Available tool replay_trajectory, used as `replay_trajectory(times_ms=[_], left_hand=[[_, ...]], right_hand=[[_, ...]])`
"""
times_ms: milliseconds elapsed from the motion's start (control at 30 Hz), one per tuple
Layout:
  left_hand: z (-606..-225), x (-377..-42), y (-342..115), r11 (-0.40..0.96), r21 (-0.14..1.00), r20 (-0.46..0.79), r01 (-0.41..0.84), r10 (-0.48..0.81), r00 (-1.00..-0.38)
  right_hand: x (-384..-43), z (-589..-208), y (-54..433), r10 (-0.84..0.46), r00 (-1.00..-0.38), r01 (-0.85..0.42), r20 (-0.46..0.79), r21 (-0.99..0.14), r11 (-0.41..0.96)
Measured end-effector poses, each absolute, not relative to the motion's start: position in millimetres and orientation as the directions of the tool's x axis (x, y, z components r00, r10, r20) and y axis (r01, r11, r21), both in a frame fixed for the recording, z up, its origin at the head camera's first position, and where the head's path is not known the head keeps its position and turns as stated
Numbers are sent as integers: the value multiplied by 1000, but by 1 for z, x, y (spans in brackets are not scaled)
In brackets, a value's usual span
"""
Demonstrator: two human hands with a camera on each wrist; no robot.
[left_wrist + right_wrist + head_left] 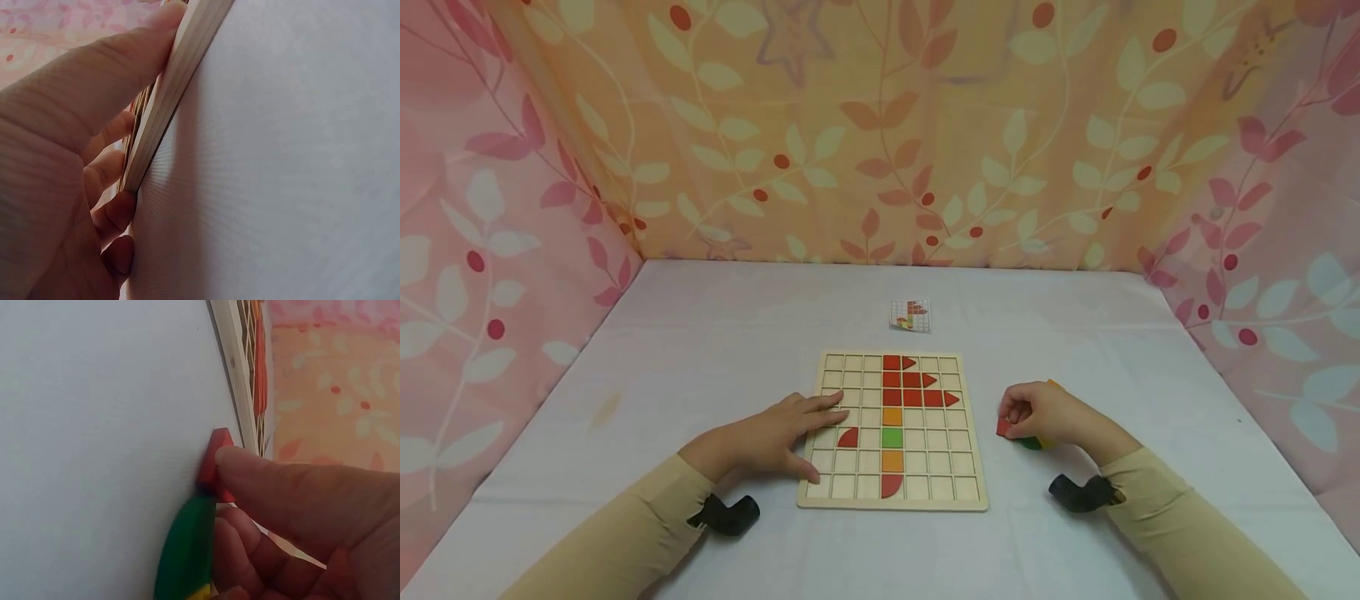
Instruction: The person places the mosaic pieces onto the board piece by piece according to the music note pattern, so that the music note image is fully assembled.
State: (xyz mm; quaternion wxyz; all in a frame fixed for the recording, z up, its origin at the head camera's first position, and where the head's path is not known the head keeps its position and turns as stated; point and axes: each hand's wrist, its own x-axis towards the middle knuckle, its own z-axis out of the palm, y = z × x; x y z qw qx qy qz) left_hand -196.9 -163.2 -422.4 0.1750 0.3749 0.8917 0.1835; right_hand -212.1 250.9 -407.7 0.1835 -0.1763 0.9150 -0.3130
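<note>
A wooden grid board [955,505] lies on the white table. My left hand [763,437] rests on its left edge, thumb at the lower corner and fingers spread over the left cells; the left wrist view shows the thumb on the board's side edge [165,103]. To the right of the board, my right hand [1051,412] pinches a small red block [214,464] between thumb and fingers. Right beside that block is a green curved piece [184,547], with a bit of yellow [201,592] below it. The hand partly hides these pieces.
On the board sit red squares [912,398] with pointed red ends, orange squares [892,417], a green square [892,437] and two red quarter-rounds [848,437]. A small pattern card [910,317] lies behind the board. Patterned cloth [850,125] walls the table's back and sides.
</note>
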Motion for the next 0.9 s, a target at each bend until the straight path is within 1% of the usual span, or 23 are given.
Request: replay_trajectory(times_ms=[200,333,433,467,667,733,900], left_hand=[[-422,-197,-163,660,461,-184,594,726,-663],[-423,-196,-163,663,462,-187,588,722,-667],[-422,-196,-163,663,467,-186,586,721,-667],[-422,-196,-162,662,470,-185,585,721,-667],[-422,-197,-163,662,470,-186,584,721,-668],[-423,-198,-163,665,462,-187,587,720,-669],[-425,-198,-164,657,459,-179,598,728,-662]], right_hand=[[-211,-404,245,-468,-862,-264,-196,-614,744],[-213,-398,236,-427,-880,-235,-210,-589,773],[-216,-393,225,-404,-888,-204,-221,-599,775],[-217,-391,221,-412,-885,-210,-215,-606,767],[-221,-383,188,-499,-848,-276,-180,-655,704],[-221,-381,176,-521,-834,-280,-182,-674,683],[-221,-380,145,-596,-787,-328,-161,-709,625]])
